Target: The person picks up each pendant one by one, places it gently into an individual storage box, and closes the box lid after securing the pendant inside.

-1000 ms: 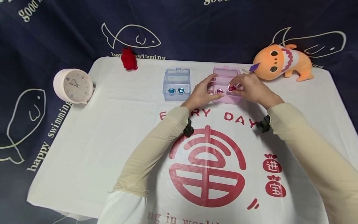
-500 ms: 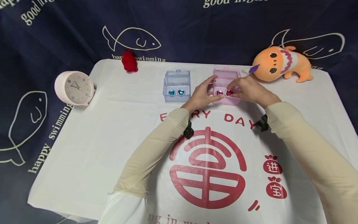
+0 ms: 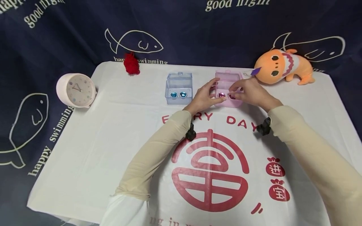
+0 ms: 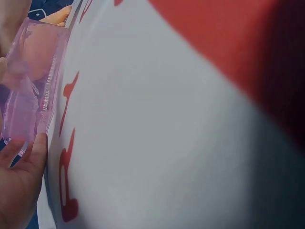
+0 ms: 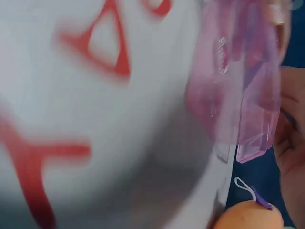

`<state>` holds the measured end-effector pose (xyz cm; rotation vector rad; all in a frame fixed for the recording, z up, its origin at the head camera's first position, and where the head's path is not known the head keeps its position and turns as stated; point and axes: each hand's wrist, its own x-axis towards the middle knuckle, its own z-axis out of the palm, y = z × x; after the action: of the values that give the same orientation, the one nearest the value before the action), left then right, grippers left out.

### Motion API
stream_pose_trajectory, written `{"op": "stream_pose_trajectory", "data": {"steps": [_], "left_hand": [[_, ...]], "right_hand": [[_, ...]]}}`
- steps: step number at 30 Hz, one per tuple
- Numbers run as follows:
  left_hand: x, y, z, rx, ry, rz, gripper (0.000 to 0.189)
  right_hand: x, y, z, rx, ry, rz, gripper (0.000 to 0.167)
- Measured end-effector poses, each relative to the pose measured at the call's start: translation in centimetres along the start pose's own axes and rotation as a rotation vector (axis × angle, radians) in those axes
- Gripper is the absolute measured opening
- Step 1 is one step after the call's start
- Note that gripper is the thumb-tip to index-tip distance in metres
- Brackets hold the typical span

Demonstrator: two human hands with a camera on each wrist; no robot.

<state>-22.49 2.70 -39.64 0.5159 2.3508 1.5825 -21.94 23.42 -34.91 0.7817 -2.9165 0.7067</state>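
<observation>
My left fingers (image 3: 210, 83) grip the pink box (image 3: 227, 103) near the desk's (image 3: 121, 125) far edge and should hold it steady while my right fingers (image 3: 237, 84), narrow at the right-hand gem (image 3: 232, 97), settle it gently, whether pinching it I cannot tell.

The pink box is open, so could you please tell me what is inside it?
Inside the pink box, a pink gem shows clearly at left; a darker gem beside it is partly covered by the right hand's grip. Whatever lies underneath cannot be seen.
</observation>
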Motion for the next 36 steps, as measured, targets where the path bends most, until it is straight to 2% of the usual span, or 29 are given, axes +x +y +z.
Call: {"op": "stream_pose_trajectory", "data": {"steps": [4,6,8,10,13,17,24,31,36], "left_hand": [[-0.1,0.0,0.2,-0.009,-0.003,0.006,0.083],[-0.2,-0.1,0.1,-0.012,0.006,0.014,0.083],[-0.1,-0.1,0.0,-0.021,0.009,0.016,0.082],[-0.1,-0.1,-0.1,-0.023,0.011,0.016,0.082],[0.0,-0.1,-0.1,-0.035,0.007,0.012,0.082],[0.0,0.0,0.0,-0.041,0.004,0.011,0.081],[0.0,0.1,0.1,-0.071,0.001,-0.02,0.091],[0.2,0.0,0.2,-0.076,0.004,-0.043,0.092],[0.0,-0.2,0.2,-0.065,0.009,-0.034,0.093]], "right_hand": [[-0.4,-0.2,0.1,0.188,0.313,0.228,0.017],[-0.2,-0.2,0.1,0.269,0.404,0.347,0.022],[0.2,-0.2,0.0,0.374,0.411,0.478,0.028],[0.5,-0.1,0.0,0.525,0.35,0.596,0.036],[1.0,0.3,0.3,0.807,0.286,0.713,0.044],[1.5,0.8,0.6,1.051,0.26,0.771,0.05],[2.1,0.8,-0.1,1.251,0.261,0.83,0.052],[2.3,0.2,-1.3,1.312,0.275,0.897,0.054],[2.0,-0.3,-1.7,1.287,0.312,0.88,0.055]]}}
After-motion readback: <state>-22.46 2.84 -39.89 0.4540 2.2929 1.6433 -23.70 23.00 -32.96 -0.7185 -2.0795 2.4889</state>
